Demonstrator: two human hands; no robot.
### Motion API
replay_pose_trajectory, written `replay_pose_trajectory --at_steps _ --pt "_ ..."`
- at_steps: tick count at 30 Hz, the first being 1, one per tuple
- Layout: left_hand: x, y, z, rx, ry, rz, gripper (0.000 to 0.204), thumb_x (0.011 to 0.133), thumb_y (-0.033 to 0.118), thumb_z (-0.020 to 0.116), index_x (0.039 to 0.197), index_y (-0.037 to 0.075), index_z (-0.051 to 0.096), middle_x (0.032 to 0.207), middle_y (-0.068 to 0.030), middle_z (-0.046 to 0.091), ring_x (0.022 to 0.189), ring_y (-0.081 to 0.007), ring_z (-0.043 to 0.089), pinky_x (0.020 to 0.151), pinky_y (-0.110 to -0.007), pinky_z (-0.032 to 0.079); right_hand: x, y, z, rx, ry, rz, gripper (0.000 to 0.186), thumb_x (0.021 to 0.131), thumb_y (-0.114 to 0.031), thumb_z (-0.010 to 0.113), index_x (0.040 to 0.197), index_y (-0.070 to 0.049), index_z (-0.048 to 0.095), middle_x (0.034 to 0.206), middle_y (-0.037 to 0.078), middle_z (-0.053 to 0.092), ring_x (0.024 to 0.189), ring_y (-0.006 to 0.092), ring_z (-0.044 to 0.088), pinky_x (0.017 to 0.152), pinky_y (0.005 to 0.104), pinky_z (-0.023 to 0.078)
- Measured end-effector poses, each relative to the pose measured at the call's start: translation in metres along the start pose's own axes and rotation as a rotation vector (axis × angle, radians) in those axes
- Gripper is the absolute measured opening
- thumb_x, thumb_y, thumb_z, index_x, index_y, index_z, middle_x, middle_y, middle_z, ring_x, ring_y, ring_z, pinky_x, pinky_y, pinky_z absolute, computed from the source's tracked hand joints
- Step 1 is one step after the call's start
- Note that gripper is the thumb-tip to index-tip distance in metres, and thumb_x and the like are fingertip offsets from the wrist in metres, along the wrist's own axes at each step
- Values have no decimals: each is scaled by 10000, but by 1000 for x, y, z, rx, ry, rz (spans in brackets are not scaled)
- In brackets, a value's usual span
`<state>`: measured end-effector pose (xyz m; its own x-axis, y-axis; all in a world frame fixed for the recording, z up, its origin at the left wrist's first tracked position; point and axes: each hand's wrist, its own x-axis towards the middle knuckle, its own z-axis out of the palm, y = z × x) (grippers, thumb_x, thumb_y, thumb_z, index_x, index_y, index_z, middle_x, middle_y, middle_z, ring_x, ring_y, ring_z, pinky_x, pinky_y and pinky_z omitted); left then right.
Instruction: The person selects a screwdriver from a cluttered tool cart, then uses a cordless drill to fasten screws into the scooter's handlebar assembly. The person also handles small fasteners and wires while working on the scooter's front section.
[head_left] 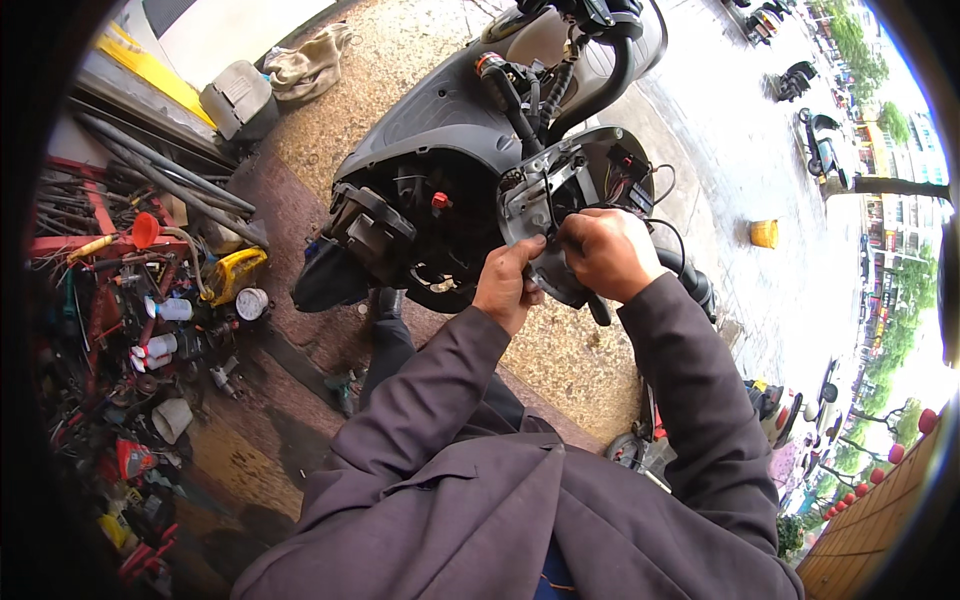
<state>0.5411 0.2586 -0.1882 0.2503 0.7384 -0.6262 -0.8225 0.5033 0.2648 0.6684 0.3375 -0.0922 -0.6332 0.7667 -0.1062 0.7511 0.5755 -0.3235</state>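
Observation:
A grey scooter [430,110] stands in front of me with its front end opened up, showing a dark cavity, wiring and a silver metal bracket [535,195]. At the near edge of that bracket is a smooth grey panel [555,275]. My left hand [507,285] is closed on the panel's left edge, thumb on top. Close beside it, my right hand [612,250] is curled into a pinch over the panel; its fingertips and whatever they hold are hidden. Black cables [672,235] and a wire bundle [625,190] run just beyond the right hand.
Tools and parts crowd a red rack [95,240] at left, with an orange funnel [146,230] and a yellow jug [236,275]. A power drill [343,390] lies on the floor by my leg. A yellow bucket [764,234] stands on the pavement at right.

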Motion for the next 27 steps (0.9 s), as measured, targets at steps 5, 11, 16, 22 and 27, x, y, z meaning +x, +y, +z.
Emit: replay_pose_trajectory --at_steps 5,11,16,22,27 --pt "9 -9 6 0 55 146 130 889 255 648 882 127 664 729 60 599 545 -56 491 446 -247 334 -2 -1 2 -38 23 -50 74 731 -125 636 747 -55 654 752 131 657 711 371 666 649 457 540" --pt "13 -15 7 23 81 245 157 895 241 625 868 91 664 702 40 604 504 -75 501 416 -246 335 -4 1 5 -95 12 -46 88 741 -122 691 818 -81 702 771 112 661 707 352 663 631 438 535" --pt "11 -14 7 40 87 265 151 900 193 610 854 60 664 701 28 608 502 -76 495 430 -253 346 -3 3 7 -73 41 -58 74 749 -116 688 813 -80 695 755 111 649 690 352 660 621 442 533" --pt "11 -14 6 51 75 286 127 891 130 615 892 24 683 766 31 630 619 -62 520 552 -252 392 -3 -1 6 -59 37 -36 64 755 -112 643 767 -49 644 751 135 648 699 368 663 636 460 536" --pt "12 -15 6 49 67 295 112 881 107 616 898 18 682 800 27 639 678 -68 538 616 -255 417 -1 0 6 -55 -4 -45 78 759 -114 669 778 -40 651 764 153 644 696 388 645 630 466 524"
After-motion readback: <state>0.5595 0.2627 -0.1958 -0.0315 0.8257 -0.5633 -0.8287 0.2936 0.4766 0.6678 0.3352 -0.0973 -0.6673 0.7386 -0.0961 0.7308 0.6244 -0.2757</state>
